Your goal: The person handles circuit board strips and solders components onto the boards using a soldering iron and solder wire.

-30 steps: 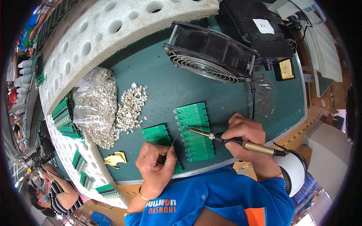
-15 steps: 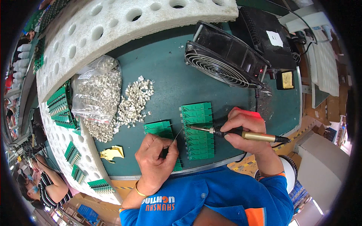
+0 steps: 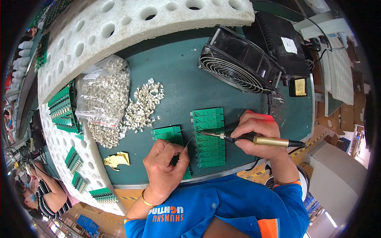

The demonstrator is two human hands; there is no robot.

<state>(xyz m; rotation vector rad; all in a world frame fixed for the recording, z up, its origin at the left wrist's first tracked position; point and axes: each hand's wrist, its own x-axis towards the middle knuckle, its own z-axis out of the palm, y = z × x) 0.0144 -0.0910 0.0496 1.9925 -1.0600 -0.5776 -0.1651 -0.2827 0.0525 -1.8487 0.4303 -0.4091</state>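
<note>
My right hand [image 3: 257, 133] grips a soldering iron [image 3: 274, 142] with a gold and black handle. Its tip rests at the left edge of a green circuit board panel [image 3: 210, 152], by the row of small pins. Between the thumb and fingers of my left hand [image 3: 164, 166] a thin solder wire [image 3: 189, 141] is pinched, its end reaching close to the iron's tip. Beneath and beside that hand lies another green circuit board panel [image 3: 168, 134], partly covered by it.
A bag of small white connectors [image 3: 103, 93] lies beside a loose connector pile [image 3: 145, 105]. Yellow scrap [image 3: 117, 159] sits nearby. White foam [image 3: 131, 23] borders the table, holding boards [image 3: 103, 195]. A black fan [image 3: 238, 63] and sponge [image 3: 300, 87] stand at the back right.
The view has shifted slightly. Both hands keep their holds, with the iron tip and wire still at the board's left edge; neither hand has moved much.
</note>
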